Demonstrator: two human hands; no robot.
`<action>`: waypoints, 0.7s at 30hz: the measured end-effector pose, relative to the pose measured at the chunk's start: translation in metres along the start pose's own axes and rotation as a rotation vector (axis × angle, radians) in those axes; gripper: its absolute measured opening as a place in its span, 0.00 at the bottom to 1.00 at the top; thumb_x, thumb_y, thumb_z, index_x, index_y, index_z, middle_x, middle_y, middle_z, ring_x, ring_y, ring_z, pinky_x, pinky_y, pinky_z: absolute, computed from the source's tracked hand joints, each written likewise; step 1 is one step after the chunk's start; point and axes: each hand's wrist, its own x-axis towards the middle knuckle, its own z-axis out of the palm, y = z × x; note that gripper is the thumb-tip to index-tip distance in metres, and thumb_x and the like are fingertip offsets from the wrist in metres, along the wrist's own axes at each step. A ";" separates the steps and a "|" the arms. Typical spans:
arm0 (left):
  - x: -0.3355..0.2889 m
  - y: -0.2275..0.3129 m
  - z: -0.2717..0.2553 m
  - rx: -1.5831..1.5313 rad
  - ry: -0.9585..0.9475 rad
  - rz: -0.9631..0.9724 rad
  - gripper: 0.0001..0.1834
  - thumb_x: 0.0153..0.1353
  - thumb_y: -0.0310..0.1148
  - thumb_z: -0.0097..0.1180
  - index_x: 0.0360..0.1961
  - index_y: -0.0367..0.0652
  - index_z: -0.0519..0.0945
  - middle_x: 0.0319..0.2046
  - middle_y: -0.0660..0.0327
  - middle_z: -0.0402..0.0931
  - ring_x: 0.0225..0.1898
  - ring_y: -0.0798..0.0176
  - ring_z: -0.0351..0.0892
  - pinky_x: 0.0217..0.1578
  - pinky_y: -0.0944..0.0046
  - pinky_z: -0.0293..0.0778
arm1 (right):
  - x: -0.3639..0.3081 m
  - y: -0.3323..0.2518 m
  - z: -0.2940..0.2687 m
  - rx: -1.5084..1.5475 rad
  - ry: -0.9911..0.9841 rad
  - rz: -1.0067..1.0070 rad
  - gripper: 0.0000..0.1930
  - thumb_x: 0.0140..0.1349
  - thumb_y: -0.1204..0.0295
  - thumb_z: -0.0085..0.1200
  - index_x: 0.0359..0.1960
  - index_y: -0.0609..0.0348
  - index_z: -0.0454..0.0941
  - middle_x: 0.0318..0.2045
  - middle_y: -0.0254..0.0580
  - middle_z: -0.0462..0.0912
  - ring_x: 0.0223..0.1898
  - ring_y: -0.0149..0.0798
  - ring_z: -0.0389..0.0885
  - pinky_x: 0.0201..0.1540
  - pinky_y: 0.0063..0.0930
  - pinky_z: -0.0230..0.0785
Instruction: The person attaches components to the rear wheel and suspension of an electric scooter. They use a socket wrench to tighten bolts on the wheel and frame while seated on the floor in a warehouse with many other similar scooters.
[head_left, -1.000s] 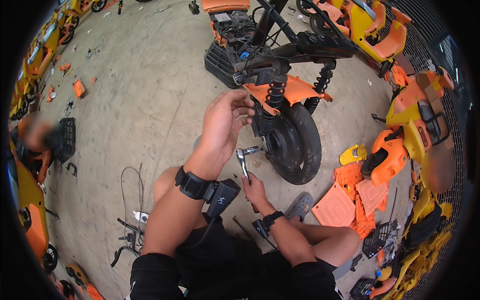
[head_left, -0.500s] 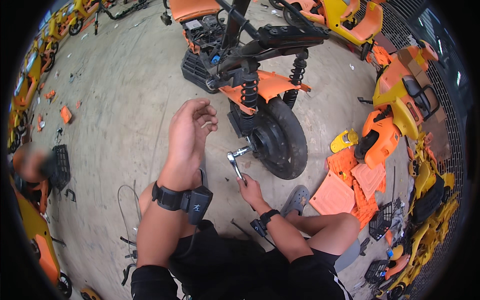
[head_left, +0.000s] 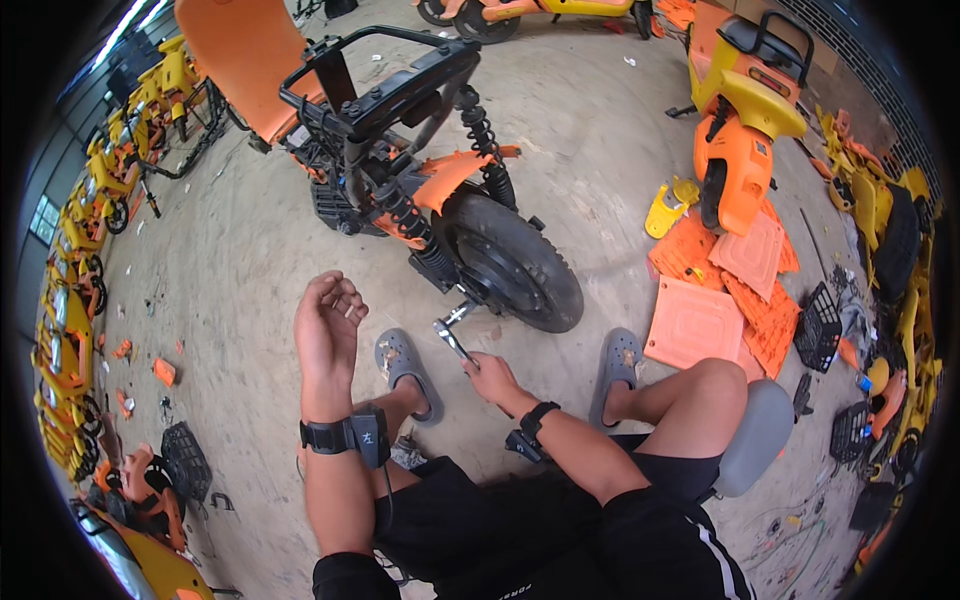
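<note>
My right hand (head_left: pixel 490 380) is closed around the handle of a chrome ratchet wrench (head_left: pixel 456 342). The wrench's socket end (head_left: pixel 461 311) meets the hub at the axle of a black-tyred wheel (head_left: pixel 553 280). My left hand (head_left: pixel 330 325) is raised to the left of the wrench, empty, its fingers loosely bent and touching nothing. The wheel belongs to a partly stripped scooter with an orange mudguard (head_left: pixel 447 184), two coil-spring shock absorbers (head_left: pixel 484 140) and a black rear rack (head_left: pixel 400 92). The far side of the hub is hidden.
Orange panels (head_left: pixel 695 325) and a yellow part (head_left: pixel 668 208) lie on the floor to the right. Beyond them stands a yellow-and-orange scooter (head_left: pixel 740 140). Several scooters (head_left: pixel 75 330) line the left side. A black basket (head_left: pixel 186 462) lies at the lower left.
The whole view has shifted, showing more of the scooter's orange seat and both of my shoes. The right hand still grips the wrench at the hub; the left hand stays raised and empty.
</note>
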 end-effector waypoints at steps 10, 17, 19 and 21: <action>-0.003 -0.003 0.014 0.028 -0.067 -0.015 0.09 0.61 0.32 0.47 0.37 0.38 0.73 0.28 0.60 0.73 0.29 0.65 0.72 0.32 0.65 0.69 | -0.002 0.022 -0.035 -0.192 -0.068 -0.104 0.14 0.64 0.61 0.45 0.38 0.59 0.76 0.30 0.57 0.79 0.34 0.60 0.77 0.38 0.48 0.68; -0.004 0.006 0.000 0.017 -0.056 -0.016 0.08 0.60 0.31 0.48 0.36 0.39 0.74 0.28 0.61 0.73 0.29 0.66 0.72 0.33 0.65 0.69 | -0.001 0.001 -0.009 -0.143 -0.129 -0.001 0.15 0.64 0.61 0.45 0.40 0.59 0.76 0.33 0.59 0.79 0.40 0.61 0.75 0.43 0.49 0.66; -0.002 0.003 0.003 -0.009 -0.088 -0.034 0.07 0.60 0.32 0.48 0.37 0.40 0.74 0.28 0.62 0.74 0.30 0.65 0.72 0.34 0.65 0.69 | 0.000 0.004 -0.001 0.019 -0.034 0.050 0.15 0.64 0.62 0.45 0.42 0.60 0.76 0.29 0.57 0.79 0.33 0.56 0.79 0.36 0.45 0.70; -0.003 0.005 0.000 0.009 -0.071 -0.026 0.07 0.60 0.31 0.48 0.37 0.40 0.74 0.28 0.61 0.74 0.30 0.65 0.72 0.34 0.65 0.69 | -0.004 -0.025 -0.003 0.090 -0.111 0.117 0.15 0.65 0.61 0.45 0.42 0.60 0.76 0.27 0.55 0.79 0.27 0.51 0.80 0.30 0.42 0.71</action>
